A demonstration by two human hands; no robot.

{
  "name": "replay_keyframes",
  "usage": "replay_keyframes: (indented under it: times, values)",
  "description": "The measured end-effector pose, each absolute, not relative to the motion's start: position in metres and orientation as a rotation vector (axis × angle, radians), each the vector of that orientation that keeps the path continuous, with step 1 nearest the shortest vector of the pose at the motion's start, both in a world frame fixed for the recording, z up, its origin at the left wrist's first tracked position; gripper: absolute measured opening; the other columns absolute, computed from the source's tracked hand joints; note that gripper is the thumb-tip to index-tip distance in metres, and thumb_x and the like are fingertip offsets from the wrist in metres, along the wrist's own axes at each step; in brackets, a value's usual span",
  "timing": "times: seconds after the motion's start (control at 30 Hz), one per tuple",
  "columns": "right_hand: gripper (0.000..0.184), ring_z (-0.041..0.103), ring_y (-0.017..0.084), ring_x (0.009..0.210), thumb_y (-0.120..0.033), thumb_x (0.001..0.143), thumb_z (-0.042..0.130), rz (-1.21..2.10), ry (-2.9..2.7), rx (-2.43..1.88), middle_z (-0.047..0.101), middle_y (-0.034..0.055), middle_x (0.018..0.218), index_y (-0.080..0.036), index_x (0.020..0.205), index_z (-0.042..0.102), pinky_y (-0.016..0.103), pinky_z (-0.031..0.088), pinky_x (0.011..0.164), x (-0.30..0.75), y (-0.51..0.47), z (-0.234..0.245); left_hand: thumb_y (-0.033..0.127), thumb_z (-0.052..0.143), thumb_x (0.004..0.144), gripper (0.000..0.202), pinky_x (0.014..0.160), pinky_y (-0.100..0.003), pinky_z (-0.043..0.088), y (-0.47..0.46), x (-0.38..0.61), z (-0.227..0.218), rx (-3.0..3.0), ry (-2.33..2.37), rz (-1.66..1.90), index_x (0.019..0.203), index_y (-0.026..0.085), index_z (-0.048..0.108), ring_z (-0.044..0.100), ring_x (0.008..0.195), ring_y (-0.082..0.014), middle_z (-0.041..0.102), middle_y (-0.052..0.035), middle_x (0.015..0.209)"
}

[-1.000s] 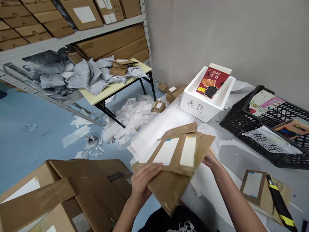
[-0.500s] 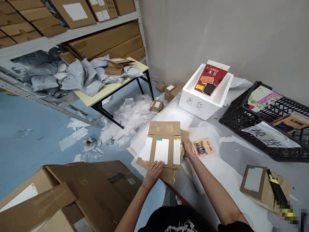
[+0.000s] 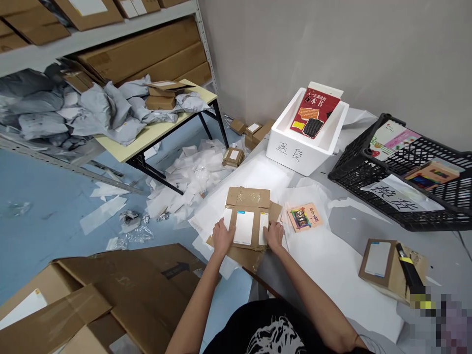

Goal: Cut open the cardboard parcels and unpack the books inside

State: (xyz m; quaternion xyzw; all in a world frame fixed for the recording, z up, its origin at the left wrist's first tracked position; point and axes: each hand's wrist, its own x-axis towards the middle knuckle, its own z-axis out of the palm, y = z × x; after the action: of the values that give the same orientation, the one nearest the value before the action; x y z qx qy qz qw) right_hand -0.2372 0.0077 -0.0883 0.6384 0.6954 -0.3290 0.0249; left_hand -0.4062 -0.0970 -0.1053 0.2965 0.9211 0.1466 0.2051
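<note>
A flattened brown cardboard mailer [image 3: 248, 216] with white labels lies on white foam sheets [image 3: 332, 265] on the grey table. My left hand [image 3: 222, 236] rests on its lower left side and my right hand [image 3: 275, 235] on its lower right side. The fingers of both lie stretched flat on the cardboard, pressing it down. A small colourful booklet [image 3: 304, 217] lies just to the right of the mailer.
A white foam box [image 3: 295, 152] holding a red book [image 3: 314, 112] stands behind. A black crate [image 3: 354, 167] with books is at the right. Another mailer [image 3: 379, 265] with a black-and-yellow knife [image 3: 409, 273] lies near right. Large cartons [image 3: 110, 295] and scraps cover the floor at left.
The mailer went from held up and bulging in both hands to lying flat on the foam sheets. Both hands moved forward and down onto its sides. The booklet came into view.
</note>
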Motion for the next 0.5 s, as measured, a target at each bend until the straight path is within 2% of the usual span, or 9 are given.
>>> replay_keyframes:
  times: [0.13,0.2,0.27,0.33,0.43,0.5]
  values:
    - [0.038,0.047,0.035,0.115,-0.029,0.083,0.051,-0.936,2.141,1.939,0.056,0.0240,0.116,-0.005,0.112,0.056,0.041,0.033,0.095,-0.237,0.001,-0.076,0.029,0.059,0.079,0.060,0.096,-0.044,0.042,-0.088,-0.402,-0.101,0.857,2.609,0.535,0.133,0.009,0.041,0.051,0.112,-0.0300,0.053,-0.0166,0.111]
    - [0.037,0.045,0.034,0.119,-0.031,0.087,0.045,-0.930,2.159,1.910,0.054,0.0249,0.121,-0.005,0.112,0.055,0.042,0.032,0.097,-0.237,-0.008,-0.072,0.025,0.056,0.080,0.056,0.095,-0.042,0.043,-0.090,-0.403,-0.096,0.897,2.608,0.624,0.132,0.009,0.041,0.052,0.109,-0.0274,0.053,-0.0151,0.108]
    - [0.037,0.050,0.031,0.116,-0.031,0.092,0.036,-0.978,2.163,1.846,0.057,0.0230,0.120,-0.007,0.112,0.055,0.040,0.035,0.094,-0.237,-0.021,-0.072,0.021,0.050,0.083,0.051,0.094,-0.041,0.044,-0.093,-0.406,-0.093,0.957,2.615,0.655,0.132,0.009,0.042,0.053,0.107,-0.0261,0.053,-0.0145,0.106]
    - [0.038,0.059,0.027,0.104,-0.030,0.094,0.031,-1.059,2.133,1.759,0.064,0.0199,0.110,-0.007,0.110,0.057,0.036,0.042,0.086,-0.238,-0.034,-0.078,0.020,0.046,0.085,0.049,0.093,-0.044,0.044,-0.098,-0.409,-0.092,1.018,2.659,0.595,0.133,0.009,0.043,0.053,0.107,-0.0275,0.054,-0.0157,0.106]
    - [0.039,0.066,0.025,0.092,-0.028,0.095,0.030,-1.133,2.081,1.648,0.069,0.0187,0.100,-0.006,0.108,0.059,0.033,0.047,0.075,-0.240,-0.047,-0.091,0.024,0.047,0.085,0.054,0.097,-0.051,0.040,-0.100,-0.405,-0.098,1.131,2.731,0.393,0.135,0.006,0.041,0.046,0.119,-0.0342,0.051,-0.0224,0.120]
    - [0.041,0.067,0.026,0.095,-0.028,0.096,0.030,-1.128,2.072,1.593,0.069,0.0212,0.102,-0.004,0.109,0.060,0.034,0.049,0.076,-0.241,-0.050,-0.097,0.030,0.047,0.086,0.057,0.104,-0.056,0.031,-0.096,-0.394,-0.107,1.314,2.672,0.282,0.138,0.009,0.040,0.033,0.132,-0.0379,0.042,-0.0232,0.137]
